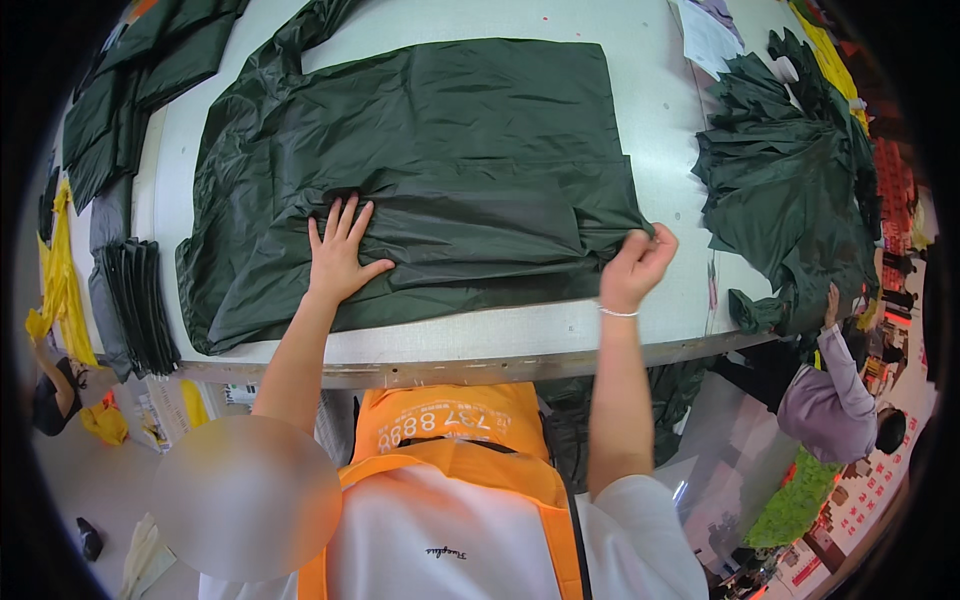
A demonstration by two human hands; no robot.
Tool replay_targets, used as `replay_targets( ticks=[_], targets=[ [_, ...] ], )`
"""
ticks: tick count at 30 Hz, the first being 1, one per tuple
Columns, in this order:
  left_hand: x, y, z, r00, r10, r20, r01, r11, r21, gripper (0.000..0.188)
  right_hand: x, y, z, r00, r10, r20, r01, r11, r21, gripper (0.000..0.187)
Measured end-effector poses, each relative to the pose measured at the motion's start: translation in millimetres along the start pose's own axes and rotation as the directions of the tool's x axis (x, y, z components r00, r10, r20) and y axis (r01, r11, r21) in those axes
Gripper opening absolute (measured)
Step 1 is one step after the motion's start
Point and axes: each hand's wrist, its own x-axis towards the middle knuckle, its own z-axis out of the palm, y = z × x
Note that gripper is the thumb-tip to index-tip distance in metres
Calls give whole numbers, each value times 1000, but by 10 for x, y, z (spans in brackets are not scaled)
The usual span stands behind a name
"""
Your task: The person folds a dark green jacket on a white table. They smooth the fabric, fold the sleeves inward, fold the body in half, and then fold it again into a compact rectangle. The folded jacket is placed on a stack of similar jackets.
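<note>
A dark green, thin, shiny garment [480, 110] lies spread over the pale table in front of me, with one sleeve-like strip running off toward the far left. Its near part is doubled over and wrinkled. My left hand [341, 250] rests flat on the fabric with the fingers spread. At the garment's right edge, my right hand [638, 265] pinches a corner of the cloth between thumb and fingers and pulls it taut. A white bracelet [618, 313] circles my right wrist.
Folded dark green garments [150, 70] lie at the far left, with a neat stack [143, 305] nearer. Heaped green garments [790, 170] cover the right side. White paper [705, 38] lies at the back right. The table's front edge [450, 367] runs before me. A person [830, 405] stands at right.
</note>
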Motion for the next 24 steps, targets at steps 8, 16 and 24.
replay_targets(
  ticks=[8,16,24],
  targets=[
    [43,53,-33,1000,12,21,-12,1000,7,98,207,749,-300,899,356,254,-267,907,-326,30],
    [21,42,6,1000,-7,-2,7,1000,13,98,456,-367,-339,789,468,398,-572,324,754,37],
    [84,76,-16,1000,-19,9,18,999,41,98,212,1298,-476,984,-33,175,111,882,-457,34]
  ],
)
